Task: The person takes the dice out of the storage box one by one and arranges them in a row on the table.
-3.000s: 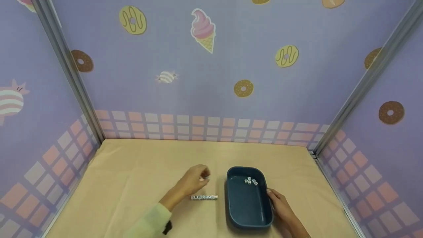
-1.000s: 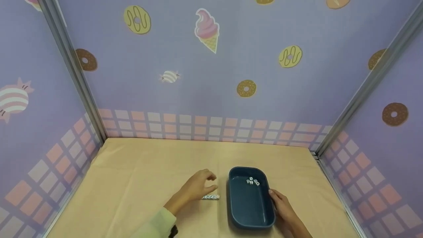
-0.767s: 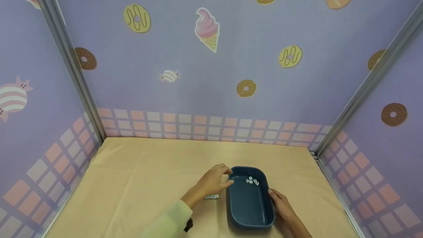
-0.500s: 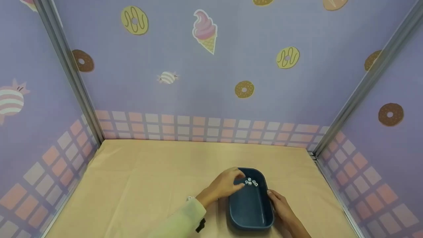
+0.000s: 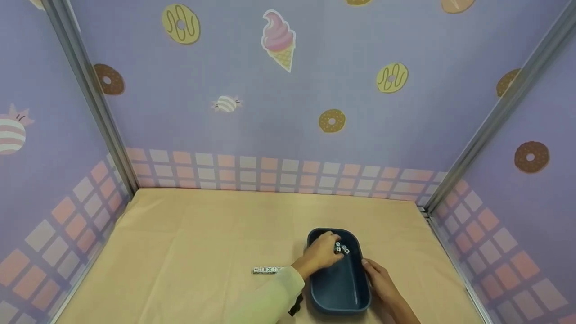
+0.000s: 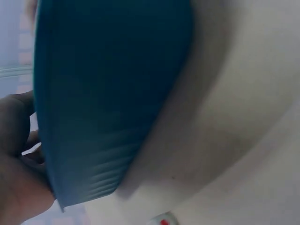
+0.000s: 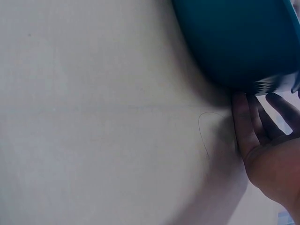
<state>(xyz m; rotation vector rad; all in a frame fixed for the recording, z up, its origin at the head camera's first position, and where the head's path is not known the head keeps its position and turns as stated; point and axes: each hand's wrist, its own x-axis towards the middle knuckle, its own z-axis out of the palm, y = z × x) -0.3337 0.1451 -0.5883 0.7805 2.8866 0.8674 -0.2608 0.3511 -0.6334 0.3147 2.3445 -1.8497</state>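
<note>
Head view: left hand (image 5: 323, 254) over dice (image 5: 341, 248) at tray's (image 5: 338, 288) 12 o'clock end, grip not discernible; right hand (image 5: 377, 279), fingers straight, steadying 3 o'clock wall.

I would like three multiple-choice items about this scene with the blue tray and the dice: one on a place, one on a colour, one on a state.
1. Where is the left hand?
A. Flat on the cloth, far from the tray
B. Over the far end of the tray, at the loose dice
C. Against the back wall

2. What colour is the tray?
A. Dark blue
B. Red
C. White

3. How does the right hand stand?
A. Raised in the air
B. Closed in a fist inside the tray
C. Fingers straight against the tray's right wall

Answers:
1 B, the head view shows its fingers inside the tray beside the dice, while the row of dice lies apart on the cloth.
2 A, every view shows it blue.
3 C, the right wrist view shows straight fingers at the wall.
</note>
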